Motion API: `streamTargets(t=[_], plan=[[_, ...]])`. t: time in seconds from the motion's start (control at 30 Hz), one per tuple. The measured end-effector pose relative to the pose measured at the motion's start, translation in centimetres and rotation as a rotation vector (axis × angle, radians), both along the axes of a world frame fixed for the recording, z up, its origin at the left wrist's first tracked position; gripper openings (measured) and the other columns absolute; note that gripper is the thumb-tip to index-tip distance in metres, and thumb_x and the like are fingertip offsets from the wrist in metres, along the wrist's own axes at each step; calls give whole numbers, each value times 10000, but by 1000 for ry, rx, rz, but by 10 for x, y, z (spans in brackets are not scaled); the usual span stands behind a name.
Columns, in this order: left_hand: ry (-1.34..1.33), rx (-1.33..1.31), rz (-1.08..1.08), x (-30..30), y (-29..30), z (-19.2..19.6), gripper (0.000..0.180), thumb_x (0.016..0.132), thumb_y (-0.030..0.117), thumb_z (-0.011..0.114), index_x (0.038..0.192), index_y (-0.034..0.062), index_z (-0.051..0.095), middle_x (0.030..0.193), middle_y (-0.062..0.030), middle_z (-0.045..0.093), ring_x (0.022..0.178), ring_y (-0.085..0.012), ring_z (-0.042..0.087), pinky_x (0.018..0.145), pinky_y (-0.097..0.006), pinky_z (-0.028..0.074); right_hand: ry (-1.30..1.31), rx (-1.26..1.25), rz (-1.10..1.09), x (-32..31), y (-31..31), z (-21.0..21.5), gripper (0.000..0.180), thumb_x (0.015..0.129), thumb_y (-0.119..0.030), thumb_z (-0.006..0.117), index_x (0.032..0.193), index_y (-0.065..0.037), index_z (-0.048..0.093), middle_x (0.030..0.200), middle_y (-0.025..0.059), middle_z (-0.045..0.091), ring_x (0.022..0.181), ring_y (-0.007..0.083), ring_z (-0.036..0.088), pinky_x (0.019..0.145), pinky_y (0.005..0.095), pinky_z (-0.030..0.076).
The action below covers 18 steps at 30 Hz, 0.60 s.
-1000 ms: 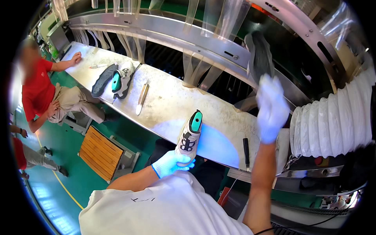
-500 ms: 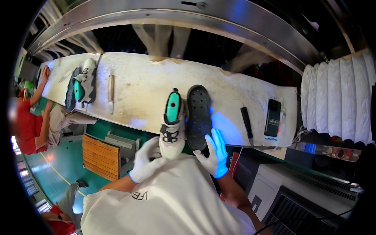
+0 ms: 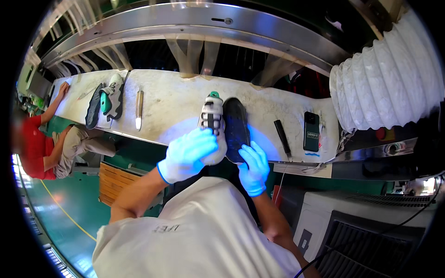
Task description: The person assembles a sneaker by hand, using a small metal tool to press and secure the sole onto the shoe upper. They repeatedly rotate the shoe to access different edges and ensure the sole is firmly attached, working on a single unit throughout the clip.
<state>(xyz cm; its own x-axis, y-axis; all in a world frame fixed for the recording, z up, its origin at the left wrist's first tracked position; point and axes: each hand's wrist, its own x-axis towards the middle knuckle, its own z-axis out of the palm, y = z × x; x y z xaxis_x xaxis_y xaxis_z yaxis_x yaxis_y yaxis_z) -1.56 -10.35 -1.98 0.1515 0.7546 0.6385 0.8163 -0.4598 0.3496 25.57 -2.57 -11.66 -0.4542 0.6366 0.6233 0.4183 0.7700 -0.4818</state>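
Left hand: the left hand (image 3: 187, 155), in a pale blue glove, is being closed over the heel end of the white shoe (image 3: 212, 121).
Right hand: the right hand (image 3: 253, 167), gloved too, is being held open with its fingers touching the near end of the dark sole (image 3: 236, 126).
White shoe: it is being kept on the counter (image 3: 171, 104), near its front edge, with its green toe end pointing away.
Dark sole: it is lying flat, just beside the shoe on its right, touching it.
Right side of counter: a black stick tool (image 3: 282, 139) and a black phone (image 3: 311, 131) are lying near each other.
Left side of counter: another shoe (image 3: 111, 99), another sole (image 3: 94, 106) and a knife-like tool (image 3: 138, 109) are lying well apart from the hands.
Far left: another person (image 3: 44, 139) in red is sitting with a hand on the counter.
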Motion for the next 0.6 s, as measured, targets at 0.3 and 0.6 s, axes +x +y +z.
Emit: streamTargets(t=[0.3,0.6], plan=[[-608,-269,73,29,4,36,641,817,210,1005,1363,33,721,1265,-174,799,1123,-262,801,982,-399,638,462,-689,110,-5,-41,131,335,970,-82,829,1255,74,749,1237,152,787,1127,235,737,1047,387,576],[-1334,-445,-380,46,-16,5,282,998,25,723,1278,-8,708,1379,-285,729,1206,-341,781,1023,-452,624,516,-696,391,-9,-19,120,296,897,13,833,1191,23,802,1116,78,722,1027,190,693,967,326,562]])
